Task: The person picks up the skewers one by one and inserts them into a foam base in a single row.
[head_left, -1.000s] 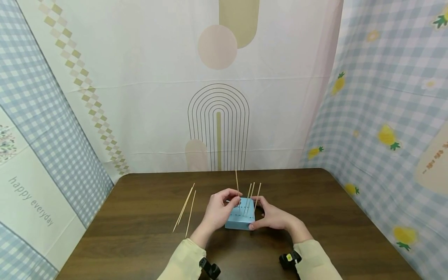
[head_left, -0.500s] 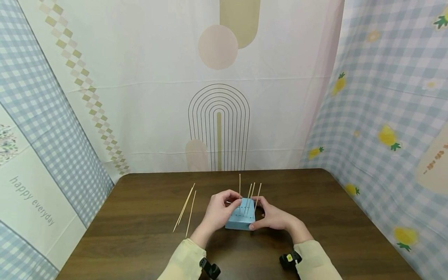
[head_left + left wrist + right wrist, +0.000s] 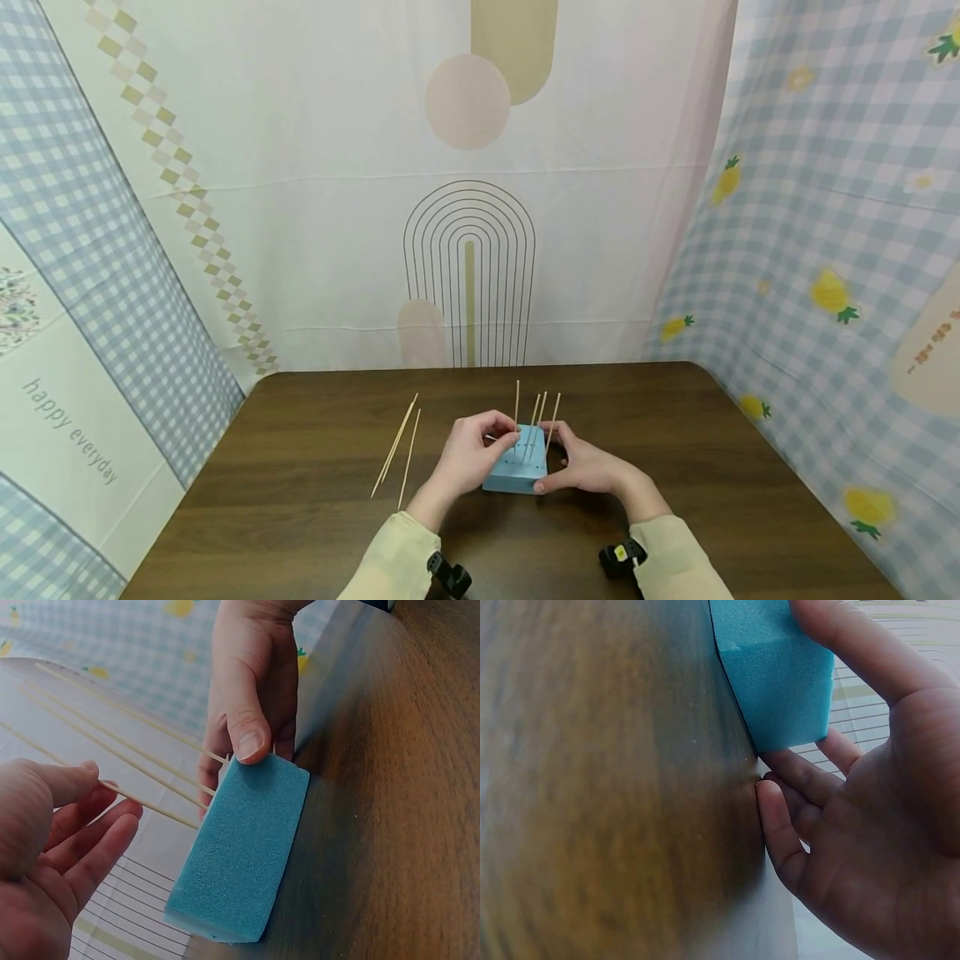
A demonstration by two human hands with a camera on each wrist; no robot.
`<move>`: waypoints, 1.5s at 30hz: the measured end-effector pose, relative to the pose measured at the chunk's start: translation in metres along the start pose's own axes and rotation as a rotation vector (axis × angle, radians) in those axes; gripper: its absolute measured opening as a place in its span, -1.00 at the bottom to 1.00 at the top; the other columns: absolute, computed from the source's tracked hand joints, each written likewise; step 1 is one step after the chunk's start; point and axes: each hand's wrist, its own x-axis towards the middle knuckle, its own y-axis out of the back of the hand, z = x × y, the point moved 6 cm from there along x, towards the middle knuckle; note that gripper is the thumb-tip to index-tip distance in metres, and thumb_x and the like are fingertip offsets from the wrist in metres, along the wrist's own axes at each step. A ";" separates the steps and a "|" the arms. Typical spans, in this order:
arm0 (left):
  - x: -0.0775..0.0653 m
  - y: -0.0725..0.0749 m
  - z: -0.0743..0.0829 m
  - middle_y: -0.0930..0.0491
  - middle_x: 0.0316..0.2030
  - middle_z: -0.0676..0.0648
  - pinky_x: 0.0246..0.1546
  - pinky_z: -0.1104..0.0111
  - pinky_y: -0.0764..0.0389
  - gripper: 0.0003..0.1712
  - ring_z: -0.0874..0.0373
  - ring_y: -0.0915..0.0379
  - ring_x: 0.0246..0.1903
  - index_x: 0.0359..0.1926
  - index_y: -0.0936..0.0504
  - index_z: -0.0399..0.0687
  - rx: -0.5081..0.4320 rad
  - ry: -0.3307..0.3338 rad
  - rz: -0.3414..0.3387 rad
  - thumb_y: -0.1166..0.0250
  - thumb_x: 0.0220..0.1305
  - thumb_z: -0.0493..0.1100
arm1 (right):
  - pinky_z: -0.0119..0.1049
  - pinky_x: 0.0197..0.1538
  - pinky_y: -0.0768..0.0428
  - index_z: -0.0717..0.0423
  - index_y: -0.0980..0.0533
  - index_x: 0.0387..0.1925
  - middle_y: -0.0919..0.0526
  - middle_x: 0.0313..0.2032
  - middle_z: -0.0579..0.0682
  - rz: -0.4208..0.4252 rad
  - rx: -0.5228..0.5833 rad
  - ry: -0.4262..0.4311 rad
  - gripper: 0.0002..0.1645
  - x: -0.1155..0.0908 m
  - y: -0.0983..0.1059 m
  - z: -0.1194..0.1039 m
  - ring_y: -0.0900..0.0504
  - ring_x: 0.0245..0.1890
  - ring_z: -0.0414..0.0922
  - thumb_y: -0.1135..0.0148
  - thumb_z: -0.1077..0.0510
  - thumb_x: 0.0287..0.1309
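Blue block [image 3: 512, 482]: on the surface [image 3: 300, 533], three sticks [image 3: 542, 408] standing in it.
Left hand [image 3: 468, 452]: pinching a fourth stick [image 3: 517, 402], lower end at the block's top.
Right hand [image 3: 588, 467]: gripping the block's right side.
Fourth stick: we judge it is being seated; next calls for a straight, gentle push.
Cloth lettering [image 3: 71, 432]: we read "happy everyday".
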 end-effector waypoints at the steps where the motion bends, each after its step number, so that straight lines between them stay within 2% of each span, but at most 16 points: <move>1: 0.000 0.000 0.000 -0.76 -0.26 0.11 -0.18 0.32 -0.70 -0.94 0.26 -0.65 -0.29 -0.12 -0.78 -0.12 0.002 -0.005 -0.005 -0.42 0.47 -0.23 | 0.27 0.41 -0.39 0.11 -0.03 0.61 -0.28 0.51 0.32 0.000 -0.002 -0.001 0.28 0.000 0.000 0.000 -0.30 0.49 0.21 -0.65 -0.11 0.11; 15: 0.000 -0.002 -0.002 -0.78 -0.22 0.06 -0.17 0.25 -0.73 -0.93 0.24 -0.67 -0.26 -0.09 -0.77 -0.19 0.006 -0.045 -0.054 -0.42 0.45 -0.30 | 0.27 0.45 -0.34 0.11 -0.04 0.61 -0.29 0.51 0.31 0.002 0.000 0.002 0.28 0.002 0.000 0.002 -0.27 0.52 0.21 -0.65 -0.11 0.11; 23: 0.000 -0.003 -0.003 -0.78 -0.22 0.07 -0.19 0.34 -0.71 -0.91 0.27 -0.66 -0.27 -0.07 -0.77 -0.19 0.020 -0.063 -0.067 -0.40 0.46 -0.30 | 0.23 0.40 -0.42 0.10 -0.04 0.60 -0.28 0.50 0.31 -0.004 0.018 0.012 0.26 0.002 -0.001 0.000 -0.28 0.50 0.19 -0.65 -0.09 0.12; 45: -0.001 -0.008 0.001 -0.80 -0.12 0.01 -0.12 0.36 -0.70 -0.88 0.26 -0.66 -0.21 -0.05 -0.79 -0.08 0.089 -0.059 -0.117 -0.35 0.52 -0.29 | 0.20 0.42 -0.39 0.10 -0.03 0.61 -0.31 0.49 0.28 -0.003 0.006 -0.003 0.27 0.002 0.000 0.002 -0.32 0.48 0.16 -0.65 -0.10 0.12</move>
